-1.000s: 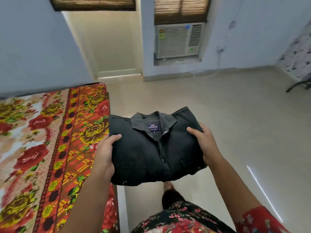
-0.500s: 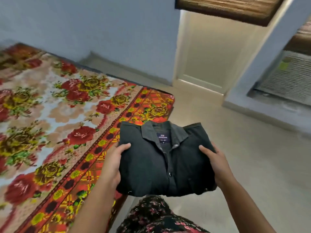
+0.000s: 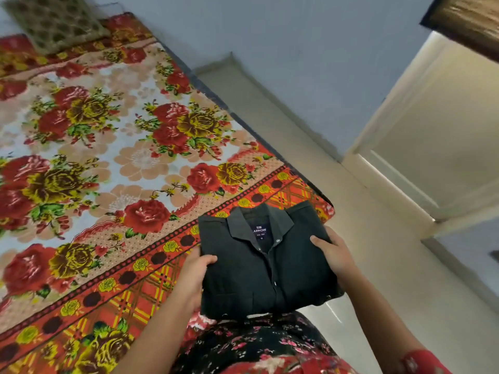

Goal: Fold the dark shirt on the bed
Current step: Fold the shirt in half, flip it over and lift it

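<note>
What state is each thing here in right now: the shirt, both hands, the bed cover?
Dark button-up shirt: folded into a rectangle, collar on top, held by both sides.
Left hand: grips the shirt's left edge, thumb on top.
Right hand: grips the shirt's right edge, thumb on top.
Red floral bedsheet: spread flat.

1. "ARROW", white capitals, on small navy woven neck label [image 3: 259,230] sewn inside the collar of dark green folded cotton shirt [image 3: 256,273].
2. Same label: small mark above, tiny lines below, too small to read.
</note>
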